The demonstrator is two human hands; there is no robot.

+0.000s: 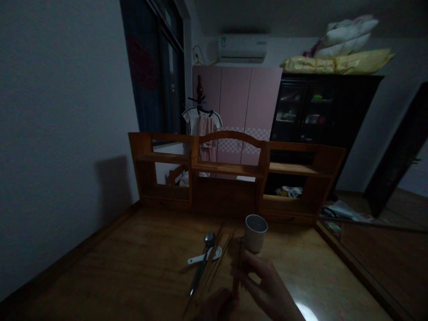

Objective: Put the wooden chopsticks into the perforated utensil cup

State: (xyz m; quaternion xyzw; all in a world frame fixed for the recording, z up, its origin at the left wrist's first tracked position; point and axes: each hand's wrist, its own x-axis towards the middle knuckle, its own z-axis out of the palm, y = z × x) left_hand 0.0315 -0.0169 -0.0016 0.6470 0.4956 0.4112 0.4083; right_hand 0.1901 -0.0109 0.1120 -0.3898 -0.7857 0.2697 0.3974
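Observation:
My right hand (262, 278) pinches a dark, slim chopstick (236, 278) that stands roughly upright over the table; a second one beside it cannot be ruled out in the dim light. Around its lower end, my left hand (219, 304) is closed, partly cut off by the bottom edge. Just beyond the right hand stands a light-coloured cup (255, 236). To the left lie several loose chopsticks (219, 263), a long-handled metal spoon (209, 239) and a white ceramic spoon (197, 258), which cross one another.
A wooden table (133, 258) carries a low shelf unit (229, 168) along its back edge. The wall (67, 133) borders the left side. A raised wooden rim (354, 267) runs along the right. Behind stand a pink wardrobe (234, 96) and a dark cabinet (351, 107).

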